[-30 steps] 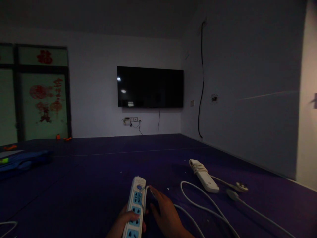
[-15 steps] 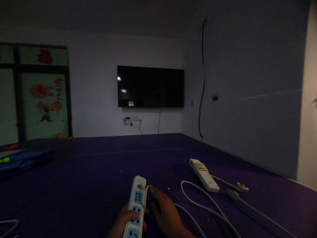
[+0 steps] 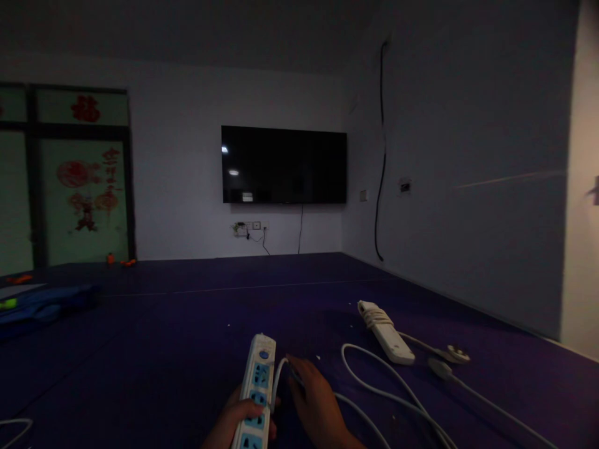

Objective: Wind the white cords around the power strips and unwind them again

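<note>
My left hand [image 3: 236, 416] grips a white power strip [image 3: 257, 363] with blue sockets, thumb across its face and fingers underneath. The strip points away from me, its round blue switch at the far end. Just to its right, my right hand [image 3: 317, 402] is closed on the strip's white cord [image 3: 279, 378], which bends between the strip and my fingers. More of that cord loops over the purple surface to the right, with a plug [image 3: 440, 368] lying there. Farther right lies a second white power strip [image 3: 387, 333], its own cord wound around one end.
The purple surface [image 3: 187, 337] stretches to the walls. At left lie blue cloth [image 3: 51, 304] and small orange objects [image 3: 128, 262]. A television [image 3: 284, 165] hangs on the far wall, and a dark cable [image 3: 383, 149] runs down the right wall.
My right hand has drawn slightly away from the strip, and the cord loop between them has widened. My left hand keeps its hold on the strip.
</note>
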`<action>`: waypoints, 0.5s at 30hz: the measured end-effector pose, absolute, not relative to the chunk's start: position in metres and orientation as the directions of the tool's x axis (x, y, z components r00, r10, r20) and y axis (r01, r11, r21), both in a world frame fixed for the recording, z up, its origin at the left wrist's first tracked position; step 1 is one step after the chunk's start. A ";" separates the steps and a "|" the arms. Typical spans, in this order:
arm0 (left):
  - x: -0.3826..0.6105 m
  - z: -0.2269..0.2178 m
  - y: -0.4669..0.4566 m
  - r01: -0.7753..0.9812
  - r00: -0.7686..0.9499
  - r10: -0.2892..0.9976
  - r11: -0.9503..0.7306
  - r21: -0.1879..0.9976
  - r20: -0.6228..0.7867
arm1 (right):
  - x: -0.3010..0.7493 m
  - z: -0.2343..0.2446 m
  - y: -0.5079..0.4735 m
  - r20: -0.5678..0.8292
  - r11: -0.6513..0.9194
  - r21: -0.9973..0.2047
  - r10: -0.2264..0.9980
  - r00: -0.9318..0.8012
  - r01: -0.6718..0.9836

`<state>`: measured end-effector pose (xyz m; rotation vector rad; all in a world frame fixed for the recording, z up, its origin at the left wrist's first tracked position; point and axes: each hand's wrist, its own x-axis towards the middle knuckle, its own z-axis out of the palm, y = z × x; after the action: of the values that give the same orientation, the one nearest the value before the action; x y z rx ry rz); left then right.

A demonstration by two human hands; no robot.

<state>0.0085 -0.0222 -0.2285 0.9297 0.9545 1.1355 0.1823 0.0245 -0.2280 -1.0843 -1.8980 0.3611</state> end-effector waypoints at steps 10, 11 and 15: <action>0.009 -0.223 -0.021 -0.280 0.145 0.981 0.169 0.945 -0.132 | 0.183 -0.229 0.029 0.595 0.558 -0.678 0.799 -0.089 0.479; 0.009 -0.224 -0.022 -0.283 0.142 0.982 0.164 0.945 -0.128 | 0.183 -0.229 0.030 0.600 0.551 -0.695 0.799 -0.051 0.462; 0.010 -0.224 -0.024 -0.303 0.101 0.983 0.177 0.936 -0.153 | 0.183 -0.230 0.033 0.608 0.542 -0.752 0.790 0.077 0.375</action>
<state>0.0096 -0.0236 -0.2238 0.8923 0.9979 1.1661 0.1829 0.0333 -0.2296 -1.0368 -1.5298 0.4152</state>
